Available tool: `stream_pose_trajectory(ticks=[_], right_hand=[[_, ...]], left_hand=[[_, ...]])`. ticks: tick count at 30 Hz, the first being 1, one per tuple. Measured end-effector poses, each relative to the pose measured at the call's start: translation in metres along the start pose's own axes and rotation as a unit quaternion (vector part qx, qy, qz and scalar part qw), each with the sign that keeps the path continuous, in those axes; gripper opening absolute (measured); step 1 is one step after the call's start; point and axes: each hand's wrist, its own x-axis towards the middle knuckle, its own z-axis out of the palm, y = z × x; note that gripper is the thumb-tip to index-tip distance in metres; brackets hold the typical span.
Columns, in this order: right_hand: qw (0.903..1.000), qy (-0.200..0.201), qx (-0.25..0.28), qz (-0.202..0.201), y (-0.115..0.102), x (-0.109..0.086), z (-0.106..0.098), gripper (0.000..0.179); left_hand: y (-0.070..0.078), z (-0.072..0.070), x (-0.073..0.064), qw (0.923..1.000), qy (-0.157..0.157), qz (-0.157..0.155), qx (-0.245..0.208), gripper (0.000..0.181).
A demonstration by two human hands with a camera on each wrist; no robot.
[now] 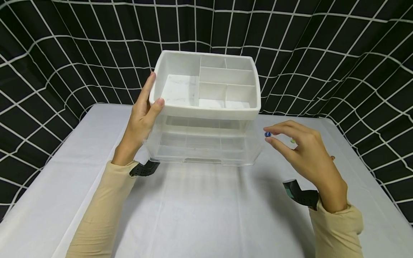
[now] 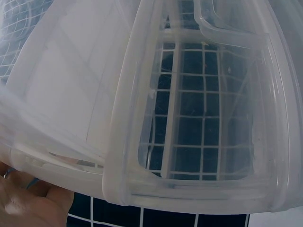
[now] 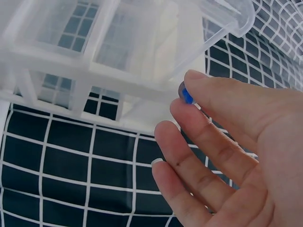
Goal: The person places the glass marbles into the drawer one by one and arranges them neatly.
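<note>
A white storage organizer [image 1: 206,114] with a divided top tray stands on the table, and a clear drawer [image 1: 203,161] juts out from its front. My left hand [image 1: 142,114] grips the organizer's left end, thumb over the front rim. In the left wrist view, part of the left hand [image 2: 35,205] shows below the translucent side wall [image 2: 199,196]. To the right of the drawer, my right hand [image 1: 301,147] pinches a small blue marble [image 1: 267,134] between thumb and index finger. In the right wrist view, the marble [image 3: 186,93] sits between the fingertips, with the other fingers loosely bent.
Behind the right hand, a small yellow-green object [image 1: 293,141] and a brownish one [image 1: 333,157] lie on the table, partly hidden. White cloth [image 1: 200,215] covers the table. A black curtain with a white grid [image 1: 290,43] surrounds its back and sides.
</note>
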Motion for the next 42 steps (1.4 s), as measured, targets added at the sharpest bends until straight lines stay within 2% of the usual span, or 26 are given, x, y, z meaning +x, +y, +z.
stream_pose_trajectory(ticks=[12, 22, 33, 42], right_hand=[[0.9996, 0.012, 0.009, -0.023, -0.011, 0.002, 0.002, 0.032], [0.9973, 0.021, 0.042, -0.057, -0.023, 0.014, 0.007, 0.035], [0.9954, -0.011, 0.045, -0.083, -0.033, 0.03, 0.01, 0.03], [0.9921, -0.053, 0.056, -0.099, -0.033, 0.041, 0.016, 0.026]], left_hand=[[-0.003, 0.001, -0.003, 1.0, 0.007, 0.002, -0.001, 0.063], [0.0, 0.0, -0.002, 1.0, 0.008, 0.0, -0.002, 0.064], [0.0, 0.001, -0.001, 0.9998, 0.006, 0.016, -0.01, 0.064], [-0.001, 0.001, 0.0, 0.9999, 0.005, 0.008, -0.006, 0.063]])
